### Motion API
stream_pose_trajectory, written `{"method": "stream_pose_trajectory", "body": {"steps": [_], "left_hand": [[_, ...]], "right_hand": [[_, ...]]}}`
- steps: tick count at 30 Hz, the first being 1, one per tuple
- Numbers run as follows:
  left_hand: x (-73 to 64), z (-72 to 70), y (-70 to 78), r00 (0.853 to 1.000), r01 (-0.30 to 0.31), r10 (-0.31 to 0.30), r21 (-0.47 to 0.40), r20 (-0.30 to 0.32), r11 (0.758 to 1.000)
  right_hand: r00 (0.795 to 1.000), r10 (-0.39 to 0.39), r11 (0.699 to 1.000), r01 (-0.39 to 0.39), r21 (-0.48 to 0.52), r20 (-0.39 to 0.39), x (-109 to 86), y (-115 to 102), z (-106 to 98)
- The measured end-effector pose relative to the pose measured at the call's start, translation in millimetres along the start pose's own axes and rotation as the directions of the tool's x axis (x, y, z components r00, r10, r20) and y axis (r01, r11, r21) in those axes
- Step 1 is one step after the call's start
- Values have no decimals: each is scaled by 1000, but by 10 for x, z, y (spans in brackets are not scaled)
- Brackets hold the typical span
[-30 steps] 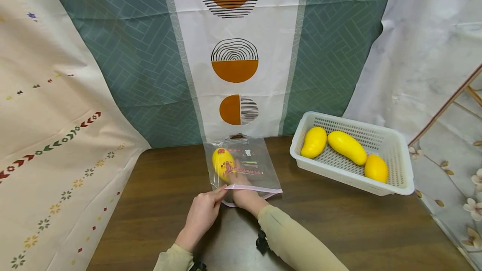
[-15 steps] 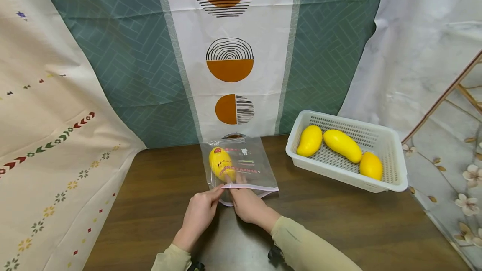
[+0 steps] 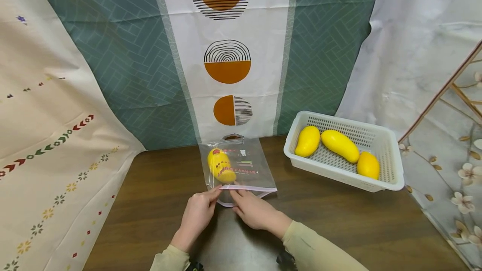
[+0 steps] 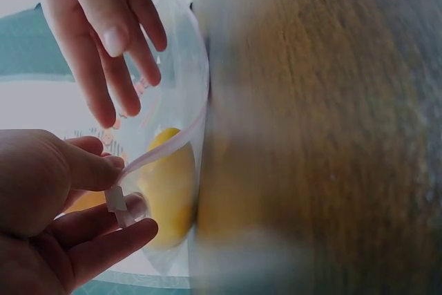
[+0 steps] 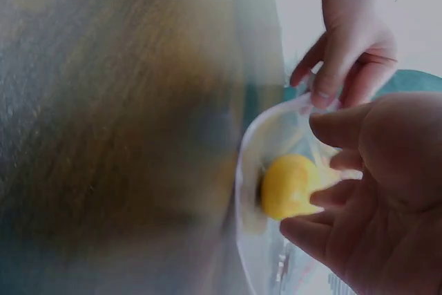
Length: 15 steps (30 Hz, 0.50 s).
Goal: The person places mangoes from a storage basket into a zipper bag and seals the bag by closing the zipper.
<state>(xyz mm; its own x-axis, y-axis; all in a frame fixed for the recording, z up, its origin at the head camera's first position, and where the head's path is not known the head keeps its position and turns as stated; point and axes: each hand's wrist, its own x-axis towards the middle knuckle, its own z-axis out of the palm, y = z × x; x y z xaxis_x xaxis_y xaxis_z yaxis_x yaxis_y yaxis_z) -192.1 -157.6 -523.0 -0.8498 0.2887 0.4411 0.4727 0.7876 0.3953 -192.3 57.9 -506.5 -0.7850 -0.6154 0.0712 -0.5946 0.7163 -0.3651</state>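
A clear zip bag [image 3: 261, 168] with a pink-lilac zip edge and printed pictures lies on the brown table, its mouth towards me. Inside it rests a yellow mango [image 3: 219, 165], also visible through the mouth in the right wrist view as a yellow fruit [image 5: 286, 188]. My left hand [image 3: 197, 210] pinches the left end of the bag's edge between thumb and fingers; the left wrist view shows the zip strip [image 4: 159, 151] leading from that grip. At the mouth, my right hand [image 3: 257, 211] has relaxed, spread fingers with nothing between them, fingertips right by the lower rim.
On the right of the table, a white perforated basket [image 3: 333, 175] bears three yellow mangoes [image 3: 340, 145]. A patterned cloth [image 3: 226, 24] hangs behind the table, close to the bag's far end. Further cloths hang at both sides.
My right hand has drawn back out of the bag towards me, leaving the mango inside. My left hand keeps its pinch on the bag's edge. The head view has shifted slightly.
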Motion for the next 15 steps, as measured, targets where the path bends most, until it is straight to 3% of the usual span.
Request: {"method": "stream_pose_trajectory", "body": {"steps": [6,15], "left_hand": [[0,3,-4,1000,5,-5,-3,11,1000],[-6,-6,3,999,33,-33,2,19,999]], "right_hand": [[996,-11,998,6,57,87,-88,33,-98],[995,-31,995,22,98,99,-177,118,-235]]}}
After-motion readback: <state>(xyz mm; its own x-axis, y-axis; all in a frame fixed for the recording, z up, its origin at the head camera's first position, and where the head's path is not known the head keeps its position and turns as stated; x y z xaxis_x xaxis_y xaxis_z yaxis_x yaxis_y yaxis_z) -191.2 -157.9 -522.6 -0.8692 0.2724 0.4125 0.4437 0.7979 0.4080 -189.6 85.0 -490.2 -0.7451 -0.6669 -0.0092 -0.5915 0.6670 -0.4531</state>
